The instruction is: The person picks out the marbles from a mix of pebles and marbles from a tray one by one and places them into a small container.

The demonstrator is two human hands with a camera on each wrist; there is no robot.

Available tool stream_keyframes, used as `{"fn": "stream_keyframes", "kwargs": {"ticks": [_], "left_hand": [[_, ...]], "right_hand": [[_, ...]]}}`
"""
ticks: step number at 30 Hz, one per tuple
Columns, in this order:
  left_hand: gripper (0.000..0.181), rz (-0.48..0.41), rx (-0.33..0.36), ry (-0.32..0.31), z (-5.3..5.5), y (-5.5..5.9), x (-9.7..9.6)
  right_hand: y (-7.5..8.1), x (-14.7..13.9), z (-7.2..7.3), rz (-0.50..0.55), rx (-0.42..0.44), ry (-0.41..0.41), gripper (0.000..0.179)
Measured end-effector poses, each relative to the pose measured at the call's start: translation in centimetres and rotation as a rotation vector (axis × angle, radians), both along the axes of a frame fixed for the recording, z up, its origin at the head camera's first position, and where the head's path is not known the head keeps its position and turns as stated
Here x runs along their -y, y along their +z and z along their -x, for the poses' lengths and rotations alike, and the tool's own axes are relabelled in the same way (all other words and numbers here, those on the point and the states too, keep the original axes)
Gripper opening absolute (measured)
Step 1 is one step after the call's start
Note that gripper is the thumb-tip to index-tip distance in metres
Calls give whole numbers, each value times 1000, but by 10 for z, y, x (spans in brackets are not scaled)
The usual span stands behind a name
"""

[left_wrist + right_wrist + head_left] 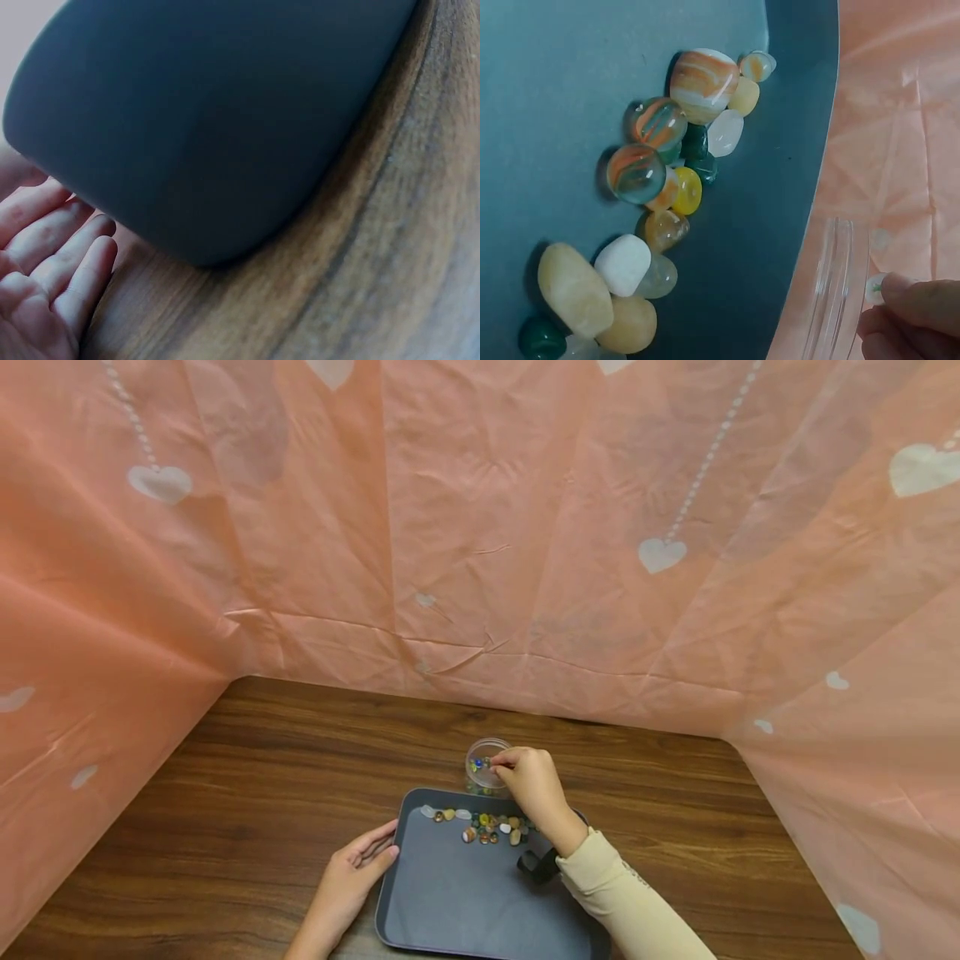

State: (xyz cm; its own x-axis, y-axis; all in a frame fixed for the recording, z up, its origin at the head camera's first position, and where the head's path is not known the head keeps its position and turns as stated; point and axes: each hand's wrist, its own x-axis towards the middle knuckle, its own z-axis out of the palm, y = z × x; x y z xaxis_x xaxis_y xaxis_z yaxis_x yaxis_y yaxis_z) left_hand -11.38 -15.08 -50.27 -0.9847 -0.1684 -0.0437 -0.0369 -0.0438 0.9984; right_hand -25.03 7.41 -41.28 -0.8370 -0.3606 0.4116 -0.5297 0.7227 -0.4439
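Observation:
My right hand (531, 781) is over the mouth of a clear round plastic container (487, 747). Its thumb and fingertips pinch a small clear marble with a green streak (874, 289), beside the container's rim in the right wrist view. Several marbles (477, 763) show inside the container. My left hand (348, 881) rests against the left side of a dark grey tray (450, 897), its fingers extended along the outer wall and the thumb tip at the rim. Polished stones and glass marbles, among them a white stone (622, 265) and an orange-swirled marble (636, 174), lie along the tray's far side.
The tray and container stand on a brown wood-grain table (300, 760). A pink cloth with white hearts (480, 527) hangs behind and on both sides. A black strap (538, 865) at the right wrist hangs over the tray.

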Motion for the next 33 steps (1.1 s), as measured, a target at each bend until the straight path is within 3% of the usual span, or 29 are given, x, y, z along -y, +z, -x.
{"fn": "stream_keyframes", "kwargs": {"ticks": [12, 14, 19, 23, 26, 33], "left_hand": [[39, -16, -8, 6, 1, -2, -1], [39, -13, -12, 8, 2, -2, -1], [39, 0, -18, 5, 2, -2, 0], [40, 13, -9, 10, 2, -1, 0], [40, 17, 4, 18, 2, 0, 1], [40, -10, -7, 5, 2, -2, 0]], "right_hand": [[0, -4, 0, 47, 6, -28, 5], [2, -7, -3, 118, 49, -55, 5], [0, -19, -18, 355, 267, -182, 9], [-8, -28, -29, 408, 358, -213, 10], [-16, -32, -33, 429, 355, -210, 9], [-19, -53, -34, 532, 308, -291, 9]]}}
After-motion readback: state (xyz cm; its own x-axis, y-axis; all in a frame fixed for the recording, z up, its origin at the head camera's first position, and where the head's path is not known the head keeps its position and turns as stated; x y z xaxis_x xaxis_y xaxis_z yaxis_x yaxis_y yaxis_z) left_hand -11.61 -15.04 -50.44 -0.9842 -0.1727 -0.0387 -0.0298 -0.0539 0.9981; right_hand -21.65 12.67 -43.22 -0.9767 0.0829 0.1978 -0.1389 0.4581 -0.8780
